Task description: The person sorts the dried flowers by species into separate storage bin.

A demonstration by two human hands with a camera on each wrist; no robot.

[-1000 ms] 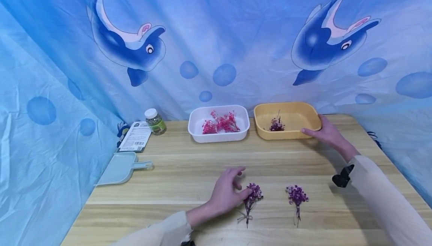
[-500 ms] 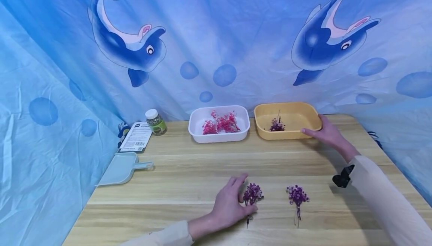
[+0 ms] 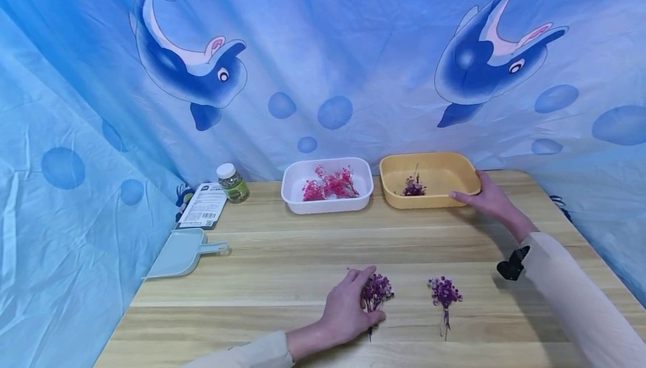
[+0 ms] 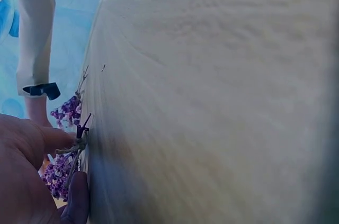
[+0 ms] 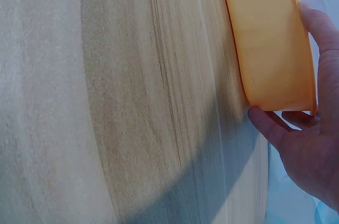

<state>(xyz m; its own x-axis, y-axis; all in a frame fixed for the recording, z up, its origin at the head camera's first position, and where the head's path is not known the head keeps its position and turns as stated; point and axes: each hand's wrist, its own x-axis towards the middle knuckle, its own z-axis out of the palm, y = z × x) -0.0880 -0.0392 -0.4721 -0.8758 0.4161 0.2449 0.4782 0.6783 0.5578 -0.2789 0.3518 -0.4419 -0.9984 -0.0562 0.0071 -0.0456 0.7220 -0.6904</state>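
Observation:
My left hand (image 3: 345,309) is down at the table around a small bunch of purple dried flowers (image 3: 377,289). Its thumb crosses the stems and the fingers curl along the far left side of the blossoms. In the left wrist view, twine binds the stems of that bunch (image 4: 59,176) between thumb and fingers. A second purple bunch (image 3: 444,291) lies to the right, heads pointing away. At the back right, my right hand (image 3: 492,197) grips the right end of a yellow tray (image 3: 421,202), thumb on the front rim. Inside the tray sits another purple bunch (image 3: 414,187).
Left of the yellow tray stands a white tray (image 3: 328,206) holding pink dried flowers (image 3: 333,183). A lidded jar (image 3: 233,184), a printed packet (image 3: 204,205) and a pale blue dustpan (image 3: 179,253) line the left side. A blue dolphin curtain (image 3: 323,65) hangs behind the wooden table (image 3: 272,278).
My left hand has shifted slightly toward me and right, its thumb moving from the blossoms down over the stems and its fingers closing in. The right hand and yellow tray have stayed put.

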